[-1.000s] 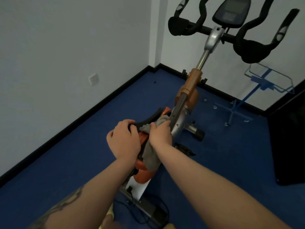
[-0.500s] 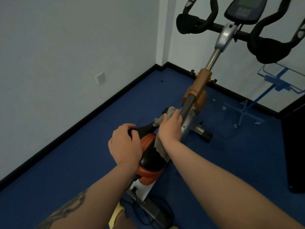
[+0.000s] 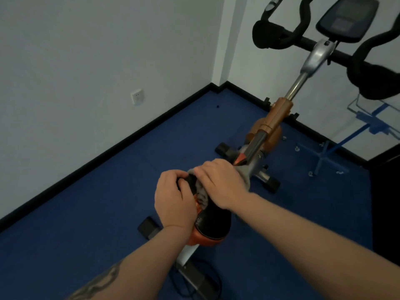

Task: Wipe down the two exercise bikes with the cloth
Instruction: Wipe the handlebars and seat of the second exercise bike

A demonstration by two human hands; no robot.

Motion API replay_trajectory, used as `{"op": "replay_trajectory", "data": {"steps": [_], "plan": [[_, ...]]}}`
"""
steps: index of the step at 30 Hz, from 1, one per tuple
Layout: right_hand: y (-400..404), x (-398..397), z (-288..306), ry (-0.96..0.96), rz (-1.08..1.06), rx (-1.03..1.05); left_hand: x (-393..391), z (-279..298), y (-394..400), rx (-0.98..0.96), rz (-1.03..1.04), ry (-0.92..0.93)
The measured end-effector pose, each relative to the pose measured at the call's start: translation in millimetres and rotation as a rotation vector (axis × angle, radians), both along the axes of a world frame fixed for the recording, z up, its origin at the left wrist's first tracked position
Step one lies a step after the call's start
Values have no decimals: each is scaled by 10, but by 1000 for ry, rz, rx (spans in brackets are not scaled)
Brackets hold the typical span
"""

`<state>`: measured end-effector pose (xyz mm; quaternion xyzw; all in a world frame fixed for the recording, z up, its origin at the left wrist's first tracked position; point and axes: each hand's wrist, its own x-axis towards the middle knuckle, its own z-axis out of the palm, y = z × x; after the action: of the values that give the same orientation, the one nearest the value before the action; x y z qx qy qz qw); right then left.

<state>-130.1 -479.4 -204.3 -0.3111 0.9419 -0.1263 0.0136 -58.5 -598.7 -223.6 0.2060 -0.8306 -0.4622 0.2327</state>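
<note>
- The left hand [image 3: 173, 202] was curled over the near left edge of the saddle [image 3: 213, 224], its fingers bent round the black nose end and gripping it.
- The right hand [image 3: 223, 182] lay palm down on the grey cloth [image 3: 202, 194], pressing it against the front of the saddle; the fingers were bent loosely over the fabric, and whether the thumb pinched it could not be told.
- The cloth was bunched under that hand, one fold hanging between the two hands and another edge showing past the knuckles toward the frame.
- The saddle, black on top with an orange rim, belonged to the exercise bike [image 3: 272, 124], which stood on the blue floor [image 3: 97, 213] near the room's corner.
- The bike's orange and silver post rose away from the hands to the black handlebars [image 3: 279, 37] and a dark console [image 3: 346, 18] at the top right.
- A blue stand [image 3: 324, 154] stood beside the bike against the far wall, well apart from the hands.
- A white wall socket [image 3: 137, 96] sat on the left wall.
- Only one bike was in view.
</note>
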Motion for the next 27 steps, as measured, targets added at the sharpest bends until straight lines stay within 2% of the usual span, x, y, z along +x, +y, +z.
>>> {"op": "replay_trajectory", "data": {"steps": [2, 4, 6, 8, 10, 12, 13, 16, 18, 19, 21, 24, 25, 27], "plan": [[85, -64, 27, -36, 76, -25, -4, 14, -5, 11, 8, 14], [166, -233, 98, -72, 60, 130, 7, 24, -39, -7, -40, 6], [203, -342, 155, -46, -61, 234, 54, 7, -119, -6, -129, 31], [54, -248, 142, 26, -179, 289, 112, -43, -217, 110, -182, -2], [-164, 34, 59, 27, -123, 137, 192, -82, -295, 258, -216, -74], [-219, 196, 63, -80, -23, -66, 269, -102, -354, 319, -280, -104], [-180, 149, 122, -137, 19, -84, 300, -100, -386, 348, -316, -123], [-43, -202, 249, -211, 4, 195, 342, -99, -487, 473, -389, -195], [-135, -306, 276, -226, -49, 374, 347, -87, -539, 556, -364, -172], [-261, -268, 262, -195, -4, 428, 343, -78, -552, 621, -339, -137], [-526, -31, 200, -125, 132, 312, 330, -67, -561, 749, -281, -63], [-625, 210, 273, -169, 274, 71, 327, -90, -572, 866, -210, -66], [-584, 147, 304, -210, 296, 65, 330, -91, -575, 893, -211, -76], [-515, -39, 336, -319, 182, 60, 335, -86, -556, 941, -244, -97]]}}
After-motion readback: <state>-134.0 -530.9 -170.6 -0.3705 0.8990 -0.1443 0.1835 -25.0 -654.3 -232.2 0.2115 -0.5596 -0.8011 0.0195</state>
